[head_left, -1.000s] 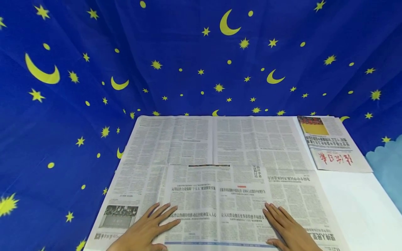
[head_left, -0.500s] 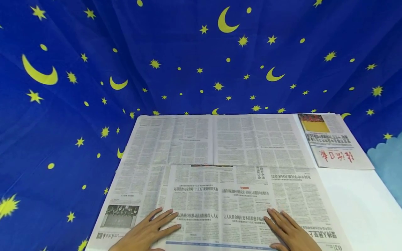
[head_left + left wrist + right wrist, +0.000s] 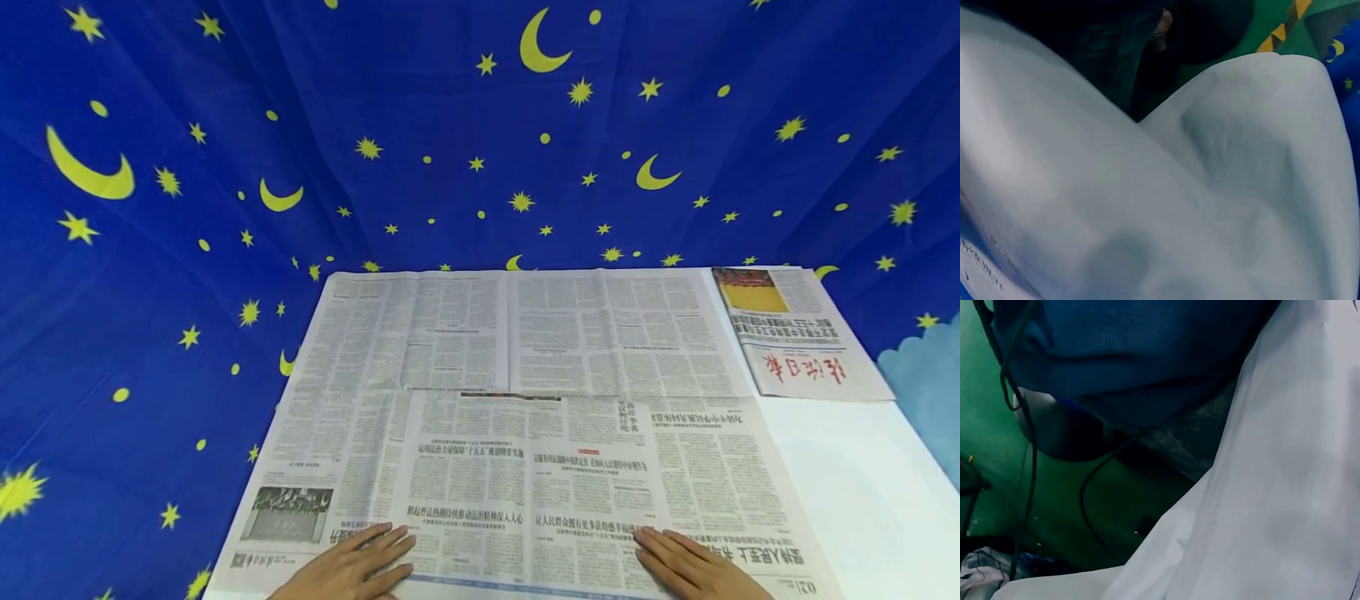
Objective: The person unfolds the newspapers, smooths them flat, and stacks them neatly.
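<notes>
A newspaper sheet (image 3: 468, 471) lies flat in the lower middle of the head view, on top of a larger spread newspaper (image 3: 442, 333). My left hand (image 3: 348, 565) rests at its lower left with the fingers stretched out and their tips on the printed page. At the lower right my right hand (image 3: 693, 567) lies palm down, fingers straight and close together, its tips on the sheet's right side. Neither hand holds anything. Both wrists are cut off by the bottom edge, and the two wrist views show no fingers.
A folded newspaper (image 3: 806, 350) with red lettering lies at the far right of the white table (image 3: 862, 467). Behind hangs a blue star-and-moon cloth (image 3: 465, 108). In the right wrist view, a dark cable (image 3: 1032, 444) hangs beside the white cover (image 3: 1285, 487).
Both hands have slid toward the front edge, uncovering more headline print. The left fingers have drawn closer together. The papers sit almost where they were, with the head view slightly shifted.
</notes>
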A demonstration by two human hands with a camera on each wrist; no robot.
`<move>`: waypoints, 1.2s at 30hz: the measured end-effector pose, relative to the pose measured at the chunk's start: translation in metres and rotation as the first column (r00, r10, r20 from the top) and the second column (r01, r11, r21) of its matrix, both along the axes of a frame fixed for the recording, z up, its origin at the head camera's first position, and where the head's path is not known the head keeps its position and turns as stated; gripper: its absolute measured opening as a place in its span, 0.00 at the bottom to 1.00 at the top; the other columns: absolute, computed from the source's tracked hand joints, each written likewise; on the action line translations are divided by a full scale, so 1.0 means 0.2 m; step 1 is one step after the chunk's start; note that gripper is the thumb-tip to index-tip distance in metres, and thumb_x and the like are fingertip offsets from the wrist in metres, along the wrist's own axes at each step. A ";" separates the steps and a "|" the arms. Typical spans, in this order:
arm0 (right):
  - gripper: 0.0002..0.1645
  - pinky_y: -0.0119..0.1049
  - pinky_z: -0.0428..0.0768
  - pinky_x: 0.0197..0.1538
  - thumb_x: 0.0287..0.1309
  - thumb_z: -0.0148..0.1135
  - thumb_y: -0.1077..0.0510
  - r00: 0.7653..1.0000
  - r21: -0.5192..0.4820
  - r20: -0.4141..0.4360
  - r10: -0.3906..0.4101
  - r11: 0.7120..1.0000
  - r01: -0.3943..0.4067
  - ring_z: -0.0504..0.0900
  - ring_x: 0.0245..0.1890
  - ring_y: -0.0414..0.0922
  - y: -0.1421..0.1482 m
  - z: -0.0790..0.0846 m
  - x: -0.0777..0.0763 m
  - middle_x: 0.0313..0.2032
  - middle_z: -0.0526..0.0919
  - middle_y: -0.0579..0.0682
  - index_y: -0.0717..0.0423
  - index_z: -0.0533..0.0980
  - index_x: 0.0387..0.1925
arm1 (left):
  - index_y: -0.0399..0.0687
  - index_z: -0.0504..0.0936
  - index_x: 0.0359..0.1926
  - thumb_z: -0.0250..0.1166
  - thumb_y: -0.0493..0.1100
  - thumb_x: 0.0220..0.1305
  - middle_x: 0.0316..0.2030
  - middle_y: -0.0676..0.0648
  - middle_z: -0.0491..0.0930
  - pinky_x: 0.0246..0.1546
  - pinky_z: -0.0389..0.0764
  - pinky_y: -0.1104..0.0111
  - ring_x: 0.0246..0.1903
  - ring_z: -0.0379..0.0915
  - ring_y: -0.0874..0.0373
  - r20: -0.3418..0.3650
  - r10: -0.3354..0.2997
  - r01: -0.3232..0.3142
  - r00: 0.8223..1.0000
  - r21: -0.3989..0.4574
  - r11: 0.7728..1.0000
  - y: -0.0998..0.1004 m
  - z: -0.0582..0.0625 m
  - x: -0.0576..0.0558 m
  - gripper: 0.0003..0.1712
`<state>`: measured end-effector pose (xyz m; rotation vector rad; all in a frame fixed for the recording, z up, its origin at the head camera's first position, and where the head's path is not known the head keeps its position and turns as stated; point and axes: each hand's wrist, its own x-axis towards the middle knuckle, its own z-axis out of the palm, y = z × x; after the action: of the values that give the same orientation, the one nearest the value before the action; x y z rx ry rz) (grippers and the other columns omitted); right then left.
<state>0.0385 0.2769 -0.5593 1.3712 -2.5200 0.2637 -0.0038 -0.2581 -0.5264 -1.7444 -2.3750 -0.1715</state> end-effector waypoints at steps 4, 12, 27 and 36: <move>0.45 0.34 0.43 0.76 0.59 0.58 0.31 1.000 -0.013 0.010 0.010 1.000 -0.009 0.54 0.75 0.44 0.01 -0.01 0.02 0.66 0.71 0.57 0.59 0.70 0.65 | 0.45 0.73 0.64 0.53 0.61 0.72 0.59 0.38 0.77 0.74 0.49 0.66 0.60 0.74 0.48 0.021 -0.067 0.064 0.998 0.118 0.991 -0.01 -0.03 0.02 0.31; 0.43 0.33 0.43 0.76 0.57 0.62 0.31 0.999 -0.084 0.038 0.032 0.996 -0.029 0.54 0.75 0.46 0.02 -0.05 0.05 0.65 0.72 0.60 0.58 0.73 0.62 | 0.50 0.79 0.56 0.55 0.61 0.70 0.53 0.43 0.82 0.72 0.53 0.65 0.51 0.81 0.52 -0.047 -0.052 0.059 0.998 0.182 0.981 0.02 -0.06 0.04 0.25; 0.42 0.37 0.48 0.75 0.58 0.60 0.32 0.999 -0.142 0.014 0.039 0.989 -0.037 0.60 0.73 0.47 -0.03 -0.05 0.05 0.63 0.74 0.62 0.61 0.75 0.60 | 0.51 0.88 0.34 0.63 0.40 0.66 0.36 0.52 0.88 0.48 0.74 0.66 0.42 0.84 0.50 0.200 0.036 -0.141 0.979 0.540 0.830 0.10 0.00 -0.02 0.07; 0.41 0.35 0.50 0.75 0.61 0.59 0.33 0.999 -0.153 0.000 0.035 0.988 -0.035 0.62 0.72 0.45 -0.03 -0.05 0.04 0.62 0.76 0.60 0.63 0.75 0.59 | 0.50 0.88 0.29 0.74 0.30 0.47 0.37 0.48 0.88 0.53 0.74 0.74 0.52 0.79 0.61 0.808 0.072 -0.615 0.585 0.384 0.689 0.11 0.08 0.02 0.11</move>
<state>0.0456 0.2715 -0.5686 1.3562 -2.4234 0.4556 0.0004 -0.2359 -0.5111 -0.8474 -2.5816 -1.7213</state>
